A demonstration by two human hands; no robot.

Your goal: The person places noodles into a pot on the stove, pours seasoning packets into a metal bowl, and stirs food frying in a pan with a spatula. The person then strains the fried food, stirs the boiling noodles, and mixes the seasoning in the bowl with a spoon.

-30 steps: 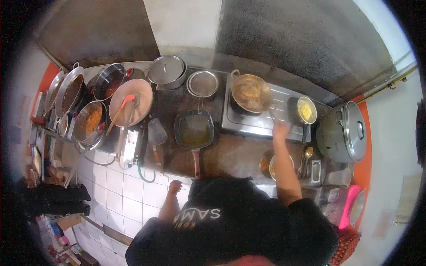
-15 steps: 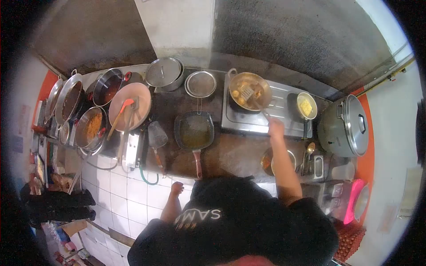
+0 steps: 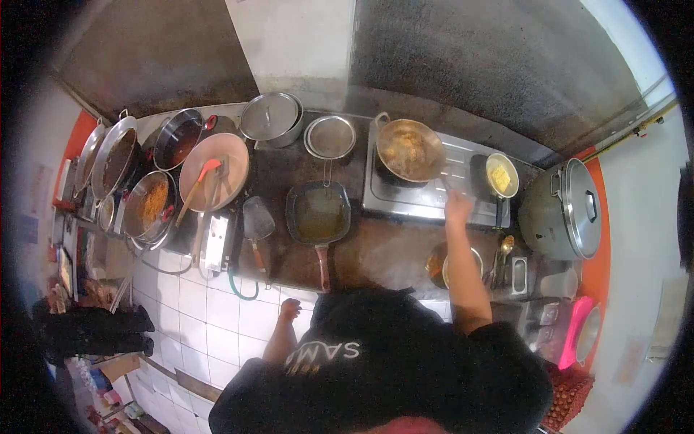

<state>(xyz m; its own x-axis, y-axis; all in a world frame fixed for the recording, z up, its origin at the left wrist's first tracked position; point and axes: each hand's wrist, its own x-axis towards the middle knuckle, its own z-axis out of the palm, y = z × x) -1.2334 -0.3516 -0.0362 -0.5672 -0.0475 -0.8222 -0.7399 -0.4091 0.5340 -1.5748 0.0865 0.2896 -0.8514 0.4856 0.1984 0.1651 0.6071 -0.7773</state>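
My right hand [image 3: 459, 207] is closed around the handle of a slotted spatula [image 3: 447, 184], just right of the wok. The spatula is smeared by motion, and its head is hard to make out near the wok's rim. The wok [image 3: 390, 129] stands on the left burner, with browned pieces of food [image 3: 406, 150] in cooking oil. Low beside my body, over the floor, my left hand [image 3: 290, 309] hangs with its fingers curled and nothing visible in them. A small pan [image 3: 515, 189] with a yellow block [image 3: 500, 176] sits on the right burner.
Left of the stove [image 3: 405, 202] are a square pan [image 3: 318, 239], a strainer [image 3: 331, 137] and a lidded pot [image 3: 269, 119]. A pink bowl [image 3: 235, 148] and several food-filled pans stand further left. A large lidded pot [image 3: 546, 217] is at right, above egg trays [image 3: 567, 405].
My right hand has shifted slightly right with the spatula. Its slotted head, earlier visible over the food inside the wok, is now near the right rim. My left hand has barely moved.
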